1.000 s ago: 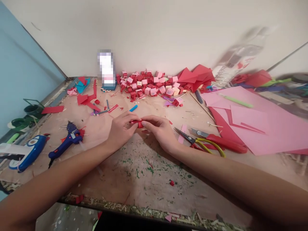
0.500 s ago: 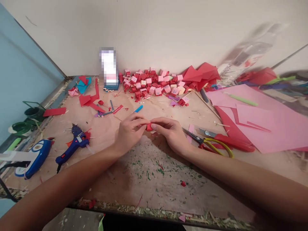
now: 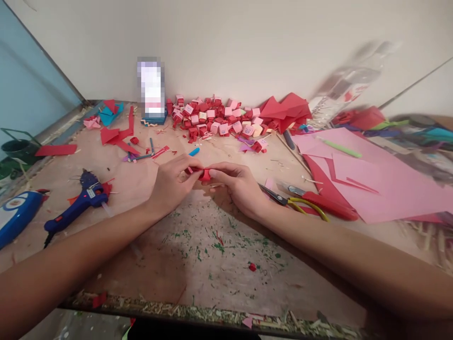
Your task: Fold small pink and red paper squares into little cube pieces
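Note:
A small red folded paper piece (image 3: pixel 205 175) is pinched between both hands just above the middle of the table. My left hand (image 3: pixel 176 182) is closed on its left side, with thumb and index finger pressed together. From the right, my right hand (image 3: pixel 236 185) grips the same piece with thumb and fingertips. The fingers partly cover it, so its full shape is hidden. Black-bladed scissors (image 3: pixel 277 196) with yellow handles lie right of my right hand, beside a red utility knife (image 3: pixel 327 204). Behind my left hand rests a blue pen-like stick (image 3: pixel 194 151).
Small red and pink paper boxes (image 3: pixel 216 118) are heaped against the wall. A blue glue gun (image 3: pixel 79 200) lies at left, near a blue-and-white tool (image 3: pixel 17 212). Pink paper sheets (image 3: pixel 396 179) spread at right, before a clear bottle (image 3: pixel 345 87). A blurred-out phone (image 3: pixel 153 87) stands at the back.
The view has shifted, so most things appear further left. Both hands keep hold of the red paper piece, which now looks slightly turned, with a strip showing near the left fingers.

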Tool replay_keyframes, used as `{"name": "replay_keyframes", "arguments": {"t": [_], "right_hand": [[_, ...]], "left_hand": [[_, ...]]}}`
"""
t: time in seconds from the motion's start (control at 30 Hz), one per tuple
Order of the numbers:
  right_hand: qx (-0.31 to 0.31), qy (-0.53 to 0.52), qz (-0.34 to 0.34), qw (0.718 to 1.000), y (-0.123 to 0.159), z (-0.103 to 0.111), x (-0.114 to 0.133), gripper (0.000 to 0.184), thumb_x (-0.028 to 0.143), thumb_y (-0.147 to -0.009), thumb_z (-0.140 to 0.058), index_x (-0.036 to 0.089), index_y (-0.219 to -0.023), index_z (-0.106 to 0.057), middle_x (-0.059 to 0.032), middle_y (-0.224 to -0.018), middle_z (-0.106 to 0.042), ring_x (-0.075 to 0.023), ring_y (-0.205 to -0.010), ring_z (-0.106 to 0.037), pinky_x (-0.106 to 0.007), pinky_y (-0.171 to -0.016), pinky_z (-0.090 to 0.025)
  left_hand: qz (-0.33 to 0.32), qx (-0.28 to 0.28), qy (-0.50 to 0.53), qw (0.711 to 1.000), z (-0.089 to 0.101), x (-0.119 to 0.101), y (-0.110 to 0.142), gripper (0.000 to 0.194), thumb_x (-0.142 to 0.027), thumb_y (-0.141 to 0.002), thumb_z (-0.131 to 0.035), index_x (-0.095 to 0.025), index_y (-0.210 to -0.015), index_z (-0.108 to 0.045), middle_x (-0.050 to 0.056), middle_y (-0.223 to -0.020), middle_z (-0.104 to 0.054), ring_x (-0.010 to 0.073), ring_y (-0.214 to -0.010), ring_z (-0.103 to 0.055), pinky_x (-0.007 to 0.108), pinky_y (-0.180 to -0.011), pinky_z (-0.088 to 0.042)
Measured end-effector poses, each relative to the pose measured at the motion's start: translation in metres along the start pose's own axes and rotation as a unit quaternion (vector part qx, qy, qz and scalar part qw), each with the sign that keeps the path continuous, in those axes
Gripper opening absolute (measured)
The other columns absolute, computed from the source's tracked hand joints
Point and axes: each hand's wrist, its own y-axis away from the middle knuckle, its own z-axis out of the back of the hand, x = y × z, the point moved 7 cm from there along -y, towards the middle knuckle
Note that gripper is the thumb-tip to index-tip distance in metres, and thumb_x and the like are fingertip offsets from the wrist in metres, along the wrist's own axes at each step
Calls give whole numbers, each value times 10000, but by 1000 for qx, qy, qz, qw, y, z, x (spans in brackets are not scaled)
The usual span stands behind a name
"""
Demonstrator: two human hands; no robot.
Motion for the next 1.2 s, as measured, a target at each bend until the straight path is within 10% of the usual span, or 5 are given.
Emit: {"name": "replay_keyframes", "arguments": {"t": [1.2], "right_hand": [[-38,-8,-15,999,-5,7,3,266,339,-672,-1032,243,-873,-885,-41,-951,-830,-188,-823,-748,-302,-706,-660]], "left_hand": [[72,-1,62,995,-4,15,-5,111,-129,-865,-738,-216,-799,-725,-1,-797,-770,157,-705,-662,286,-679,-525]]}}
